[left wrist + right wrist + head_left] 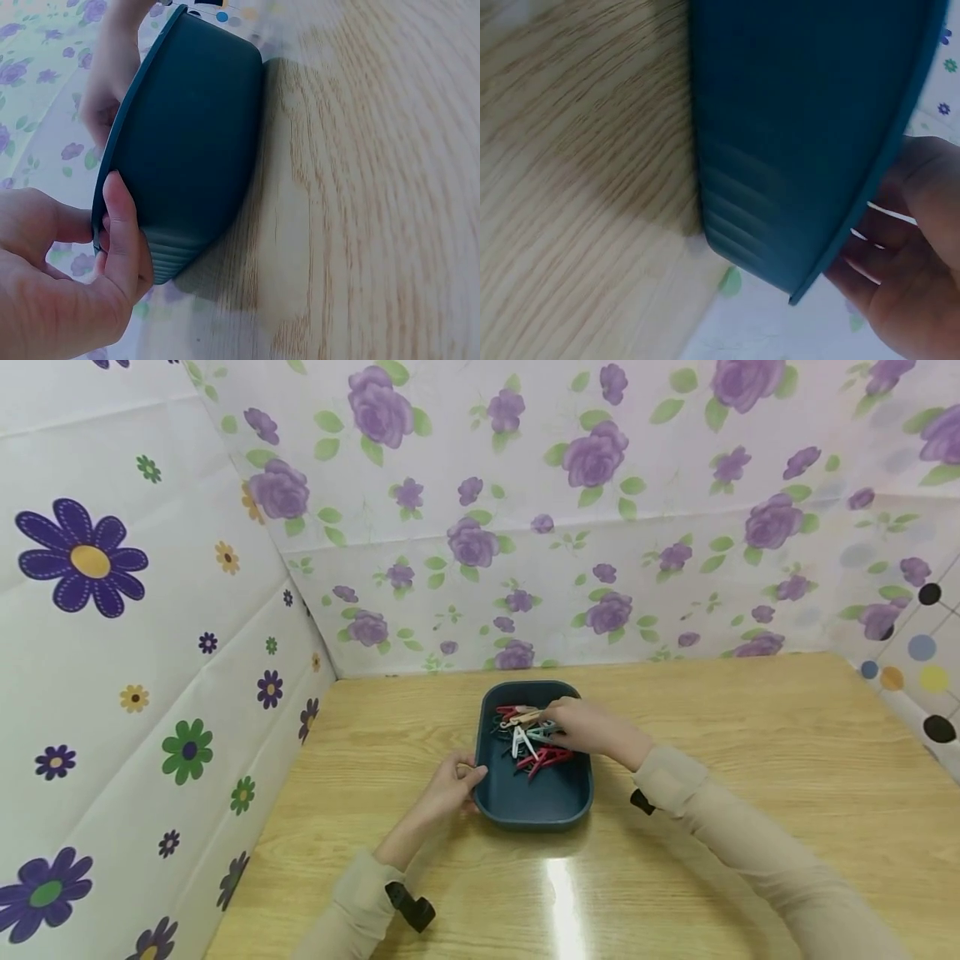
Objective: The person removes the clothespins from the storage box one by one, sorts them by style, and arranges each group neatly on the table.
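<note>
1. Clothespins (534,734) lie jumbled in the far half of the dark teal tray (532,797), which stands on the tabletop (705,752). Their legs cross, so I judge that lifting one could drag others along.
2. My right grip (587,725) reaches over the right rim, among the clothespins. Its fingertips are hidden from me in the head view, and the right wrist view is mostly outer wall, so I cannot tell whether it pinches anything.
3. Working that blind, I might catch two clothespins at once, or squeeze one by its legs and let it spring loose.
4. My left grip (454,783) pinches the left rim, with a finger against the outer wall. If it slackens, a sideways nudge could slide the tray; too much downward pressure there might tip it.
5. The right hand crosses close over its rim, so a low exit could knock that edge.
</note>
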Motion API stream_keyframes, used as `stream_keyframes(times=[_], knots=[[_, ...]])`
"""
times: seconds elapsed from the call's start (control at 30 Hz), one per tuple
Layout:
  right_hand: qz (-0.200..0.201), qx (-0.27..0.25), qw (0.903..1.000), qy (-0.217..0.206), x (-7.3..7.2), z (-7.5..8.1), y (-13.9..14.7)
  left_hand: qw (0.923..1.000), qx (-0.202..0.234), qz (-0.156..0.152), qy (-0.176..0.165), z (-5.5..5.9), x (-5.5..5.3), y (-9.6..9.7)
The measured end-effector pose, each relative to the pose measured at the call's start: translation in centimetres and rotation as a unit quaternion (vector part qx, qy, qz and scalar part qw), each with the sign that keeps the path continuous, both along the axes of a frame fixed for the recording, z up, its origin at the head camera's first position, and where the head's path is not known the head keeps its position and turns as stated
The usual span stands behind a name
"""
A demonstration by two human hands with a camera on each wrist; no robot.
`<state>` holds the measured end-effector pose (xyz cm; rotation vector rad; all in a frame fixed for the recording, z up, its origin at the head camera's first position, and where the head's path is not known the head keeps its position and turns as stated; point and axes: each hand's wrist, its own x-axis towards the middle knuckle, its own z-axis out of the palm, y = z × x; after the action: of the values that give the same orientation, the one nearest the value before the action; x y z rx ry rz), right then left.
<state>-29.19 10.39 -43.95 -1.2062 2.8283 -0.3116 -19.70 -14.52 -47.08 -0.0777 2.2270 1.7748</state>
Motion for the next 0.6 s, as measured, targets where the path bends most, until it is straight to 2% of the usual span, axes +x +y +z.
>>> stream_keyframes(times=[0.23,0.6], knots=[[-0.012,0.051,0.9984,0.021,-0.5,-0.7,-1.0,0.9999,0.002,-0.007,-0.007,-0.2,-0.1,0.0],[-0.043,0.071,0.9959,0.034,-0.6,-1.6,-1.6,0.9998,-0.004,-0.01,-0.014,0.3,0.0,0.2]])
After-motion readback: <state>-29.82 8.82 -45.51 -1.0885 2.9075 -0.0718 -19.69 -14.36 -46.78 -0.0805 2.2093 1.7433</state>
